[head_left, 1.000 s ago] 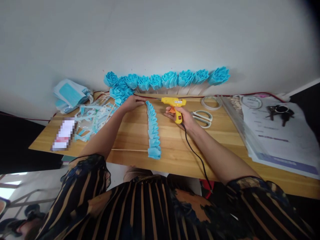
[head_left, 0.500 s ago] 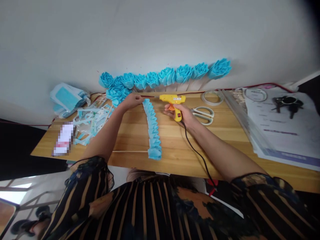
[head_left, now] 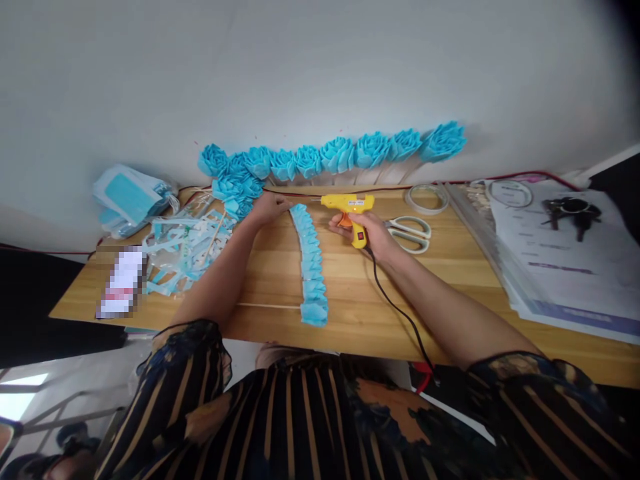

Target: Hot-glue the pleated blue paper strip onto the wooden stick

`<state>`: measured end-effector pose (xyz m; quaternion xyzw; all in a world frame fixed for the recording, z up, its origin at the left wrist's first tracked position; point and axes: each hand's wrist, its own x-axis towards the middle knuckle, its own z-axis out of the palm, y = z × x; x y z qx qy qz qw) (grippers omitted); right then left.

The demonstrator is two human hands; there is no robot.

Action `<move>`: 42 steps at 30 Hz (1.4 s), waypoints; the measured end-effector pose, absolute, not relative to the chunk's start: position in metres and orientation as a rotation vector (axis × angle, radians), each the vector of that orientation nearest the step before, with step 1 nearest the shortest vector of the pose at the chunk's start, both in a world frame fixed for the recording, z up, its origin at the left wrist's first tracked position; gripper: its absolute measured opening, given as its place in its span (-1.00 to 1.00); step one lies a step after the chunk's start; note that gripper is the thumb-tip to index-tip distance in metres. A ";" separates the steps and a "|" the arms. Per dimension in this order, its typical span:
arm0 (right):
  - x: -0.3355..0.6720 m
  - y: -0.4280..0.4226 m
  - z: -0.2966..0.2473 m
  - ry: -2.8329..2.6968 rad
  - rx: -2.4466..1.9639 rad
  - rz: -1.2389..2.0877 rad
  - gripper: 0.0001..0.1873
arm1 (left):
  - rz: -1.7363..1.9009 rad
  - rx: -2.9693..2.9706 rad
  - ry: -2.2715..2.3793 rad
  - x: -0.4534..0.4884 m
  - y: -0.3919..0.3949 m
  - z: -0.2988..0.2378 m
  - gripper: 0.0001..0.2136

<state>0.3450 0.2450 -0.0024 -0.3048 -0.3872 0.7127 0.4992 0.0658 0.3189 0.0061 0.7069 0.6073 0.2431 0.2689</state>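
My right hand (head_left: 373, 233) is wrapped around a yellow hot glue gun (head_left: 358, 225) with an orange trigger, its nozzle pointing left toward the strip's far end. A long pleated strip of light-blue fabric (head_left: 313, 267) lies down the middle of the table, curving slightly. At its far end my left hand (head_left: 270, 208) is closed, the fingertips pinching the strip's edge. A thin white stick (head_left: 270, 305) lies crosswise, its right end meeting the strip's near end.
Blue fabric roses (head_left: 337, 155) line the wall. To the left are face masks (head_left: 130, 200), blue-white scraps (head_left: 185, 247) and a blurred phone-like item (head_left: 120, 283). Scissors (head_left: 415, 237), a tape roll (head_left: 427, 198), papers (head_left: 555, 247) and keys (head_left: 575, 210) lie right. The gun's black cord (head_left: 400, 310) runs off the front edge.
The whole scene has shifted slightly in view. My left hand still pinches the strip's far end, and the glue gun stays in my right hand at nearly the same spot.
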 end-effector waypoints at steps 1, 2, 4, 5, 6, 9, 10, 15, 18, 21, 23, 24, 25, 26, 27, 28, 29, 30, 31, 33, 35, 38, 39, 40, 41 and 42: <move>0.345 0.245 -0.002 -0.936 -0.744 1.726 -0.87 | 0.663 1.903 1.626 0.065 0.319 0.006 -0.62; 0.346 0.245 -0.002 -0.932 -0.749 1.727 -0.87 | 0.670 1.898 1.615 0.064 0.318 0.005 -0.65; 0.346 0.246 -0.003 -0.917 -0.749 1.731 -0.86 | 0.682 1.884 1.588 0.063 0.319 0.004 -0.72; 0.346 0.246 -0.004 -0.908 -0.748 1.734 -0.85 | 0.686 1.877 1.572 0.062 0.319 0.004 -0.75; 0.347 0.247 -0.004 -0.901 -0.746 1.740 -0.83 | 0.688 1.872 1.556 0.062 0.319 0.004 -0.76; 0.348 0.248 -0.007 -0.888 -0.745 1.753 -0.80 | 0.687 1.857 1.515 0.059 0.320 0.005 -0.74; 0.348 0.248 -0.007 -0.888 -0.747 1.756 -0.79 | 0.686 1.854 1.506 0.058 0.319 0.005 -0.73; 0.350 0.250 -0.008 -0.925 -0.776 1.753 -0.79 | 0.658 1.854 1.497 0.049 0.317 0.007 -0.77; 0.349 0.249 -0.008 -0.941 -0.804 1.736 -0.78 | 0.643 1.874 1.502 0.047 0.317 0.005 -0.77; 0.348 0.246 -0.007 -0.982 -0.819 1.707 -0.76 | 0.659 1.886 1.507 0.049 0.318 0.001 -0.76; 0.347 0.244 -0.007 -1.024 -0.829 1.687 -0.74 | 0.668 1.894 1.512 0.051 0.319 -0.001 -0.77; 0.346 0.244 -0.006 -1.040 -0.831 1.680 -0.72 | 0.669 1.897 1.518 0.052 0.320 -0.003 -0.78; 0.345 0.244 -0.006 -1.052 -0.830 1.676 -0.71 | 0.671 1.899 1.524 0.053 0.320 -0.004 -0.78; 0.344 0.246 -0.005 -1.065 -0.827 1.674 -0.70 | 0.673 1.900 1.529 0.053 0.321 -0.004 -0.78; 0.342 0.248 -0.004 -1.083 -0.823 1.675 -0.69 | 0.675 1.901 1.530 0.054 0.321 -0.005 -0.78; 0.340 0.251 -0.003 -1.111 -0.820 1.678 -0.68 | 0.680 1.903 1.528 0.054 0.322 -0.005 -0.78; 0.338 0.255 -0.001 -1.145 -0.820 1.678 -0.67 | 0.685 1.906 1.522 0.054 0.322 -0.006 -0.77; 0.336 0.260 0.000 -1.179 -0.820 1.676 -0.66 | 0.693 1.908 1.517 0.054 0.322 -0.006 -0.77; 0.334 0.265 0.002 -1.210 -0.818 1.669 -0.64 | 0.700 1.908 1.514 0.054 0.322 -0.006 -0.77; 0.331 0.273 0.003 -1.249 -0.812 1.644 -0.61 | 0.716 1.906 1.509 0.054 0.321 -0.006 -0.76; 0.329 0.277 0.003 -1.272 -0.820 1.609 -0.55 | 0.731 1.905 1.493 0.054 0.320 -0.005 -0.74; 0.329 0.279 0.000 -1.315 -0.857 1.574 -0.46 | 0.727 1.892 1.477 0.055 0.319 -0.004 -0.72; 0.330 0.278 -0.001 -1.324 -0.864 1.573 -0.44 | 0.721 1.889 1.481 0.055 0.319 -0.003 -0.73; 0.330 0.278 -0.001 -1.330 -0.869 1.578 -0.43 | 0.717 1.885 1.490 0.055 0.319 -0.003 -0.74; 0.330 0.278 -0.001 -1.335 -0.873 1.583 -0.41 | 0.713 1.884 1.498 0.056 0.318 -0.002 -0.74; 0.331 0.278 -0.001 -1.346 -0.878 1.588 -0.41 | 0.714 1.884 1.503 0.056 0.318 -0.002 -0.75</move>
